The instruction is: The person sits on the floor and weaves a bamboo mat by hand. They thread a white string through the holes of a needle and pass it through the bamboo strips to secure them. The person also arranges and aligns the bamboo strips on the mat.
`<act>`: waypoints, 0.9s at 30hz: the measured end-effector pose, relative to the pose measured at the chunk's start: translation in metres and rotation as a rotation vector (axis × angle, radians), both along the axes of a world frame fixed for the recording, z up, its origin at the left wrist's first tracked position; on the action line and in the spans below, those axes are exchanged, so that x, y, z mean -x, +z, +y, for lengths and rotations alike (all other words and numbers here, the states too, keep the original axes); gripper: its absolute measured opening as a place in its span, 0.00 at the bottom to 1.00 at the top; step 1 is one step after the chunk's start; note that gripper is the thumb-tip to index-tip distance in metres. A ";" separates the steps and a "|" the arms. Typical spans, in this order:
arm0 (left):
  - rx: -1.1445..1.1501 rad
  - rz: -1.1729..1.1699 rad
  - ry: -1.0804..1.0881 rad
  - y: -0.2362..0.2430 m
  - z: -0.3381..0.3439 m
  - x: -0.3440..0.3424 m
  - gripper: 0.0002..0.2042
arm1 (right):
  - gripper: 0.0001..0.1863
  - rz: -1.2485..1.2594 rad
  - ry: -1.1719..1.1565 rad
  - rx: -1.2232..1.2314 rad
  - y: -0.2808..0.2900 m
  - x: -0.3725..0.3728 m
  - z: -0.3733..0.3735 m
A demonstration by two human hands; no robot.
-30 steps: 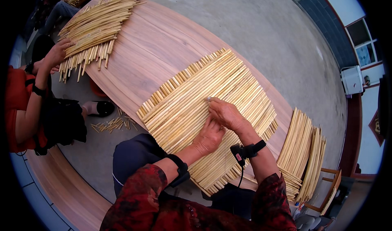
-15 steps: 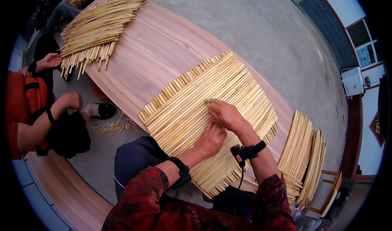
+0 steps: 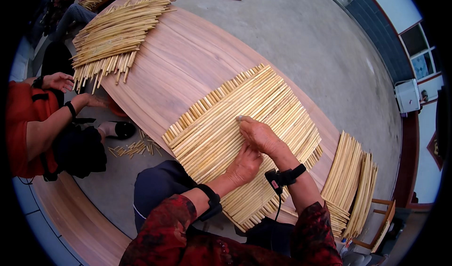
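A mat of straw-coloured reed sticks, laid side by side, lies across the near part of the table and over my knees. More sticks show beneath its top layer along the edges. Over its middle, my right hand is closed, fingers bent and pressed together, with a small grey cap-like piece at a fingertip. Just below and touching it, my left hand rests on the sticks with curled fingers, partly covered by the right. Whatever the fingers pinch is hidden or too small to make out.
A stick pile covers the far left of the wooden table; two bundles lie at right. A co-worker's hand is beside the far pile. Short offcuts litter the floor. A wooden stool stands at lower right.
My hands stay at nearly the same spot on the mat, with the right fingers slightly shifted. The co-worker's nearer arm has moved away from me, its hand now by the table edge.
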State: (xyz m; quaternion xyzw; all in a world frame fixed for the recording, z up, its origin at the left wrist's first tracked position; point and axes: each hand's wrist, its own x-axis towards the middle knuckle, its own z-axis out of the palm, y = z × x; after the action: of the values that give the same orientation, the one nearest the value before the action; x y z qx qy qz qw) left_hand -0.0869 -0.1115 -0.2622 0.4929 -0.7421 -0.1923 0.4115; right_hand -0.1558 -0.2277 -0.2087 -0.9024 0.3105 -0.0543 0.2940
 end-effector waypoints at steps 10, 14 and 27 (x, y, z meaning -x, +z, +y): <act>0.023 0.020 -0.021 -0.002 -0.002 -0.002 0.12 | 0.06 0.038 0.023 0.061 0.004 -0.010 -0.003; 0.025 0.006 -0.055 -0.005 -0.002 -0.002 0.10 | 0.06 0.088 0.054 0.072 0.001 -0.013 -0.006; -0.039 -0.015 -0.050 -0.012 0.001 0.001 0.06 | 0.06 0.086 0.028 0.106 0.000 -0.028 -0.010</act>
State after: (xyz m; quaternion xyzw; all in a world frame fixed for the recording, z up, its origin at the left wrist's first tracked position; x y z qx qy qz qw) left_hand -0.0882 -0.1104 -0.2743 0.4836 -0.7534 -0.2134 0.3911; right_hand -0.1280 -0.2375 -0.2086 -0.9224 0.3070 -0.0279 0.2327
